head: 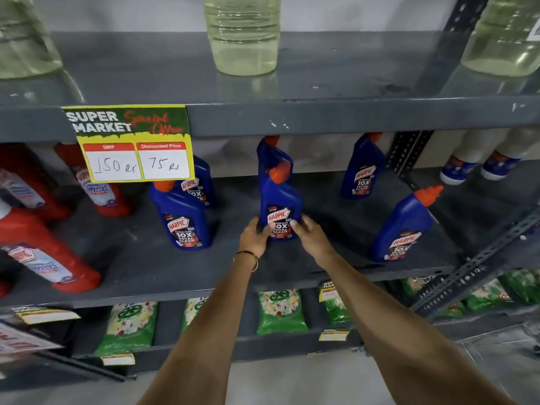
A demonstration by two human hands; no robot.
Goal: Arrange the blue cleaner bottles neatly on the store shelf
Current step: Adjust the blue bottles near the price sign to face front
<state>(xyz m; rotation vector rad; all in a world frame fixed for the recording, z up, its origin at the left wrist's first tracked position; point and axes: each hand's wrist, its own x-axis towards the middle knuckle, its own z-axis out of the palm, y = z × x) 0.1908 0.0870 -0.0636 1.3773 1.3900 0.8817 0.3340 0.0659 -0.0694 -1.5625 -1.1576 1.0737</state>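
Note:
Several blue cleaner bottles with orange caps stand on the grey middle shelf (pixel 146 267). Both hands hold the front centre bottle (pixel 280 200) at its base: my left hand (pixel 256 236) on its left side, my right hand (pixel 311 235) on its right. Directly behind it stands another blue bottle (pixel 273 154). A front-left blue bottle (pixel 182 217) has one more (pixel 200 182) behind it. Another blue bottle (pixel 362 168) stands at the back right, and one (pixel 404 226) at the front right, leaning to the right.
Red cleaner bottles (pixel 96 182) crowd the shelf's left end. A yellow price sign (pixel 131 143) hangs from the upper shelf edge. Clear bottles of pale liquid (pixel 242 33) stand above. Green packets (pixel 280 311) fill the lower shelf. White bottles (pixel 467 162) stand at far right.

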